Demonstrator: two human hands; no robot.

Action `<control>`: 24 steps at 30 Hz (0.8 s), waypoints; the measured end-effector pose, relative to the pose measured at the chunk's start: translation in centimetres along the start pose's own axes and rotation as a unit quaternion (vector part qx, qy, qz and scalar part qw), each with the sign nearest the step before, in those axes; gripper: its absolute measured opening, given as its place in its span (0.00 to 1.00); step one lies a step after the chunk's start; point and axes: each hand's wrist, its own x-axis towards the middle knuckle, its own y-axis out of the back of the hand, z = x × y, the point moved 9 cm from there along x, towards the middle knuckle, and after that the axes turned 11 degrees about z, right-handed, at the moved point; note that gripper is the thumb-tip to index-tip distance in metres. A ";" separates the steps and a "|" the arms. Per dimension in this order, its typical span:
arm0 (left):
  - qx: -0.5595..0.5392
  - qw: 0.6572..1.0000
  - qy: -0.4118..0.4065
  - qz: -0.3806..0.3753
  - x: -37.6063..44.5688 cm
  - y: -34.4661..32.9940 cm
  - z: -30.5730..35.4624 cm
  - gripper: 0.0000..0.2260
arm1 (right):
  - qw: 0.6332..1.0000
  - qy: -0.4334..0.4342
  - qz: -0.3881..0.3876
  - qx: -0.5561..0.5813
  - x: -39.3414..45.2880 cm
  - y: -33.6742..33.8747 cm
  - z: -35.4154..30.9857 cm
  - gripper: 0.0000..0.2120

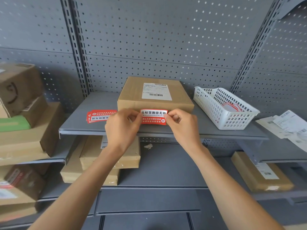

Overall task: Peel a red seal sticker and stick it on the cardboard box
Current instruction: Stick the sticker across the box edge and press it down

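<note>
A flat cardboard box (132, 95) with a white shipping label lies on the grey shelf (93, 117). Held in front of the box's near side is a red seal sticker (153, 117) with a white band of black characters. My left hand (123, 125) pinches its left end and my right hand (181, 124) pinches its right end. Whether the sticker touches the box face I cannot tell. A small pile of red seal stickers (98, 115) lies on the shelf left of the box.
A white plastic basket (216, 112) with red-edged backing papers stands right of the box. Loose paper labels (287, 125) lie far right. Stacked cardboard boxes (25, 113) fill the left, and more boxes (106, 160) sit on lower shelves. A pegboard wall stands behind.
</note>
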 end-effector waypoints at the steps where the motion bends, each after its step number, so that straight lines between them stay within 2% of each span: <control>1: -0.007 1.000 0.011 -0.001 0.0 -0.1 -0.2 0.06 | 1.000 -0.001 0.002 -0.001 0.0 -0.1 0.0 0.08; 6: -0.032 0.998 0.052 -0.003 0.2 -0.3 -0.7 0.07 | 1.000 -0.010 0.007 -0.001 0.0 -0.4 0.0 0.09; 24: -0.043 0.998 0.048 -0.004 0.7 -0.8 -0.8 0.07 | 0.999 -0.016 0.017 -0.029 0.4 -0.6 -0.3 0.09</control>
